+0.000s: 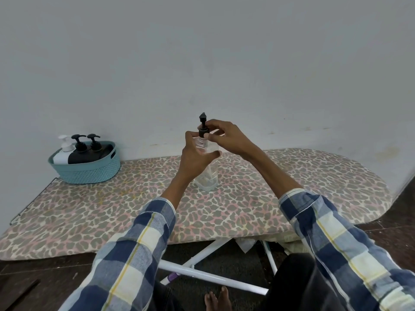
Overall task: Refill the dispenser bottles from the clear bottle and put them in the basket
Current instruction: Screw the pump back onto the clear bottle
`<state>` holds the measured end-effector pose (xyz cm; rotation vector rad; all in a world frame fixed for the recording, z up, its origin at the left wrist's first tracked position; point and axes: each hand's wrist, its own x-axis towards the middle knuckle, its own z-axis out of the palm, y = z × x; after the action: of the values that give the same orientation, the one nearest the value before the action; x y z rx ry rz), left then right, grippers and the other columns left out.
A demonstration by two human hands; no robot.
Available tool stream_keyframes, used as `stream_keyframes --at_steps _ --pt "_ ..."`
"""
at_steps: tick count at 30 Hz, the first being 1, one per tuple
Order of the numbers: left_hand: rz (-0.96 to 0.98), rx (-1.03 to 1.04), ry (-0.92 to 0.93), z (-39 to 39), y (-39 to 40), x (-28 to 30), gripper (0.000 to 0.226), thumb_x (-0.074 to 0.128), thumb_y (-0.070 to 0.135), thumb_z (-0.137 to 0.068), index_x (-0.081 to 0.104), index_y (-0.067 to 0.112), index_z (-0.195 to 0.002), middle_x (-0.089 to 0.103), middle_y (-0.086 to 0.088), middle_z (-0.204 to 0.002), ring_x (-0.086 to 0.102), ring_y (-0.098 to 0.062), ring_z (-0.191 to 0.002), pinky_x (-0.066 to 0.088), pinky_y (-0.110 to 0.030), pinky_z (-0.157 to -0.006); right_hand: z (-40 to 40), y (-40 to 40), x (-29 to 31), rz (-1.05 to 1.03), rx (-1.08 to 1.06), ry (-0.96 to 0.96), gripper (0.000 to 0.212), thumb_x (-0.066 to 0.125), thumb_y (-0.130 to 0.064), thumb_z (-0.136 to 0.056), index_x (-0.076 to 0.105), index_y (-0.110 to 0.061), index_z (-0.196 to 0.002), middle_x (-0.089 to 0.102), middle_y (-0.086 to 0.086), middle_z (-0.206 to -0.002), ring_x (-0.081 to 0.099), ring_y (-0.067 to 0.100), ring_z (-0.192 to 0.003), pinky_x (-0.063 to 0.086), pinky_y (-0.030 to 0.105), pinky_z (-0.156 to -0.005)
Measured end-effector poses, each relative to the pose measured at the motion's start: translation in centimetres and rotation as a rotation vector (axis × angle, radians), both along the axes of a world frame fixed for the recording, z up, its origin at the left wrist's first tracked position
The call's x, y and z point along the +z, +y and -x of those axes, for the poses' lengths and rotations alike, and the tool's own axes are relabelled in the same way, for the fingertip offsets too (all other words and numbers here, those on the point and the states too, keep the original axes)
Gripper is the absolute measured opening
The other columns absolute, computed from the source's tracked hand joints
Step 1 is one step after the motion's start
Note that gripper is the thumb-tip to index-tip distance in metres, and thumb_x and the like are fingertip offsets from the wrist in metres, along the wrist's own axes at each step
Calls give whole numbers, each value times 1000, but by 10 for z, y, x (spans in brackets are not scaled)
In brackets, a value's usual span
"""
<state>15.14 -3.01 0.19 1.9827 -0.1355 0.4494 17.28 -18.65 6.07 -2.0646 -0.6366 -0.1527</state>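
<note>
gripping clear bottle [207, 169] with left hand [195, 156].

Both hands [197, 151] on clear bottle [207, 173]

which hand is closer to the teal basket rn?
Left. The left hand grips the clear bottle on its basket side; the right hand pinches the black pump farther right.

Three dispenser bottles stand in one basket [89, 170] at ten o'clock: one white bottle [62, 153] and two black bottles, the first [79, 153] beside the second [95, 148]. One clear bottle [207, 173] with one black pump [203, 127] stands at centre. Two hands hold it: left hand [197, 157], right hand [226, 135].
</note>
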Motion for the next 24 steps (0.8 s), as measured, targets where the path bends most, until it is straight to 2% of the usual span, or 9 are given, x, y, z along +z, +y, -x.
stream_keyframes --at_steps 2,5,8,10,13,18,21,24 --pt "-5 -2 -1 0 -1 0 76 91 27 -84 36 18 -136 59 3 -124 65 -21 -109 47 -18 -77 0 4 -4 -46 -75 3 24 79 -37 -94 69 -26 -113 77 -17 -109 73 6 -98 57 42 -100" --pt "0 -6 -8 0 1 -1 74 91 26 -85 37 17 -134 61 3 -122 65 -21 -109 50 -25 -79 2 14 -8 -73 -172 -29 39 86 -46 -85 62 -21 -104 77 -15 -102 74 6 -91 59 40 -91" --pt "5 -2 -5 0 4 -2 75 92 29 -84 36 19 -135 60 4 -125 66 -22 -112 52 -31 -87 3 14 -5 -49 -124 -11 41 80 -51 -90 65 -29 -121 75 -16 -105 73 6 -95 58 40 -95" --pt "7 2 -5 0 3 -2 77 92 29 -84 37 19 -138 58 5 -128 63 -20 -113 51 -26 -85 3 9 -1 -8 -73 7 38 71 -47 -97 67 -35 -133 75 -16 -113 72 7 -102 56 43 -102" --pt "-1 4 -16 0 0 -1 77 92 27 -84 37 18 -138 58 6 -126 63 -17 -109 47 -16 -78 0 7 -1 39 -83 -24 29 71 -43 -97 72 -32 -124 76 -18 -116 73 7 -103 55 46 -103" --pt "6 -6 -24 1 -1 -1 77 95 30 -82 36 17 -130 66 3 -120 69 -15 -101 51 -25 -73 3 24 -11 -13 -301 -92 48 82 -61 -82 59 -23 -99 74 -18 -95 72 7 -86 55 35 -77" --pt "11 4 -19 3 4 -2 79 93 28 -84 36 17 -137 61 4 -128 66 -18 -111 52 -29 -85 5 24 -5 -26 -199 -34 43 73 -64 -90 63 -31 -116 76 -16 -102 72 5 -92 56 36 -87" --pt "13 7 -15 1 4 -4 78 92 27 -84 37 19 -139 59 5 -130 64 -19 -116 53 -30 -90 5 14 -1 34 -99 -32 34 66 -54 -97 68 -39 -127 76 -18 -112 72 7 -101 55 43 -102"
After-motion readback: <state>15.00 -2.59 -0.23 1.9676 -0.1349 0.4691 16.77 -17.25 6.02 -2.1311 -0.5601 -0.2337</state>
